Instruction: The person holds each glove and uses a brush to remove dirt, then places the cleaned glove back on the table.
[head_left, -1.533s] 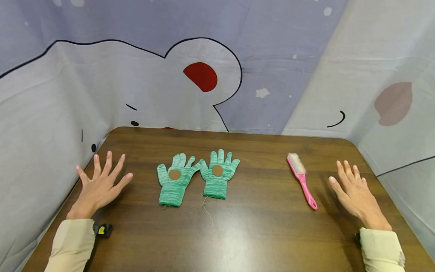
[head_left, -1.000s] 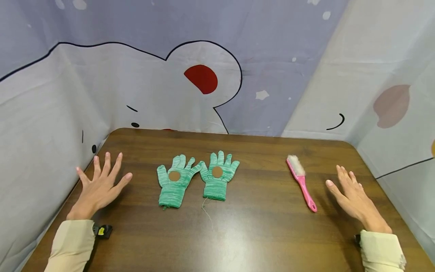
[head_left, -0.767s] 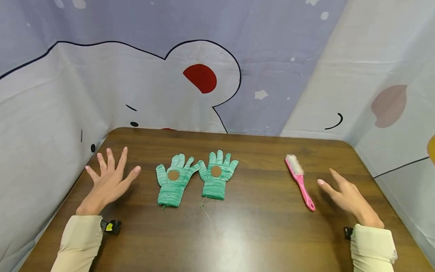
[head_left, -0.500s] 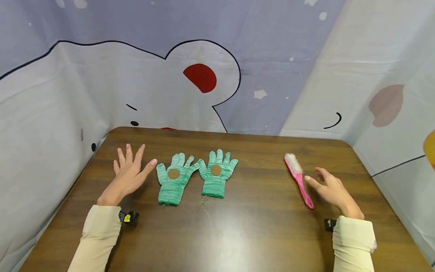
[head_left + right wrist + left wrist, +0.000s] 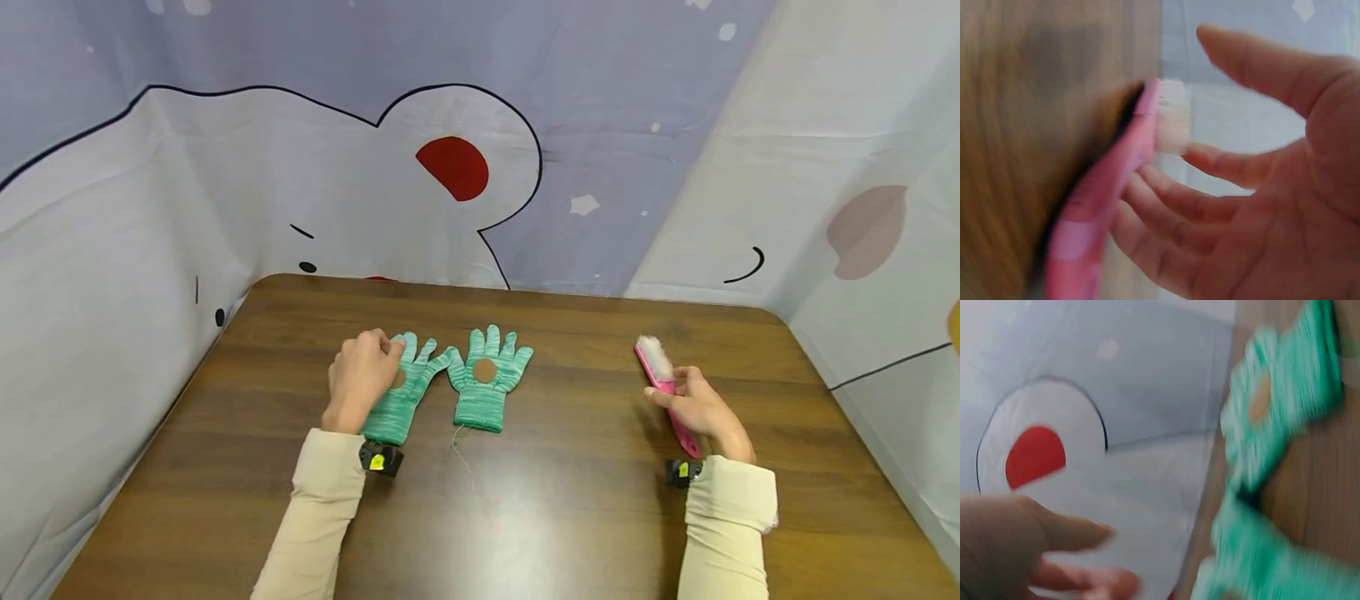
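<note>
My left hand (image 5: 360, 379) hovers over the left green knitted glove (image 5: 390, 417), hiding part of it; its fingers are bent and hold nothing. In the left wrist view a gap shows between thumb and fingers (image 5: 1079, 532), and the gloves are blurred. The right green glove (image 5: 480, 404) lies flat beside the first, fingers away from me, a brown disc on it. My right hand (image 5: 701, 408) is over the pink brush (image 5: 686, 437), thumb apart. In the right wrist view its fingertips are close to the brush (image 5: 1100, 194); whether they touch it is unclear.
A brown wooden table (image 5: 570, 517) bears everything. Printed fabric (image 5: 600, 125) hangs along its back and both sides. A loose thread (image 5: 467, 467) trails from the right glove's cuff towards me. Each wrist carries a small black device, the left one (image 5: 380, 459) close to the left glove's cuff.
My left hand has moved right from the table's left side to over the left glove, its spread fingers now bent. My right hand has moved left to the brush. Gloves and brush have stayed in place.
</note>
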Available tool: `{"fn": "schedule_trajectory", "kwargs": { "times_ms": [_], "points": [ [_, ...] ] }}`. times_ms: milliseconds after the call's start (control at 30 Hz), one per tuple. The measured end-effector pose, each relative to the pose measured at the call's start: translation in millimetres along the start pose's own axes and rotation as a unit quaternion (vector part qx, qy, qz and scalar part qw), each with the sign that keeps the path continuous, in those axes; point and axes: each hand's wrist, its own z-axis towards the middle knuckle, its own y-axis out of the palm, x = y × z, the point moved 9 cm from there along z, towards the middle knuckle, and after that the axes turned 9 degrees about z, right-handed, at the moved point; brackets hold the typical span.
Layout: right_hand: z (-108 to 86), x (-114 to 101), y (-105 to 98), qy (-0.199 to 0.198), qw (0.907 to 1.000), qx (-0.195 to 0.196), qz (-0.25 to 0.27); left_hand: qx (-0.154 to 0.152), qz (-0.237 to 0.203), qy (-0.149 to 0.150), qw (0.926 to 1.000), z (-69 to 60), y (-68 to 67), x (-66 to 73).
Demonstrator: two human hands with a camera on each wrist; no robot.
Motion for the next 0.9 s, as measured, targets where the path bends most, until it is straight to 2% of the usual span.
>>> {"fn": "schedule_trajectory", "kwargs": {
  "times_ms": [100,200,267,367,467,567,733,900],
  "points": [
    [2.9,3.6,0.3,0.013,0.9997,0.018,0.009,-0.069,-0.001,-0.056,0.9961,-6.0,24.6,15.0],
    [6.4,10.1,1.7,0.035,0.9986,0.039,0.011,-0.137,0.001,-0.073,0.988,-15.6,53.4,33.4],
    [8.9,13.1,3.2,0.049,0.9974,0.052,0.011,-0.151,0.003,-0.075,0.9856,-21.3,68.8,43.9],
    [12.4,12.3,4.7,0.056,0.996,0.07,-0.002,-0.13,0.012,-0.099,0.9865,-26.3,85.0,50.8],
    [16.0,9.2,7.1,0.05,0.9964,0.068,-0.011,-0.082,0.024,-0.127,0.9881,-26.3,93.9,52.8],
    [17.6,8.2,12.5,0.038,0.9973,0.062,0.01,-0.046,0.028,-0.143,0.9882,-23.4,100.1,55.5],
    [20.0,1.1,28.3,0.019,0.9962,0.051,0.069,-0.012,-0.03,-0.127,0.9914,-19.5,104.2,64.6],
    [21.5,-12.8,40.2,0.003,0.9948,0.021,0.099,-0.005,-0.111,-0.108,0.988,-16.5,103.6,69.2]
  ]
}}
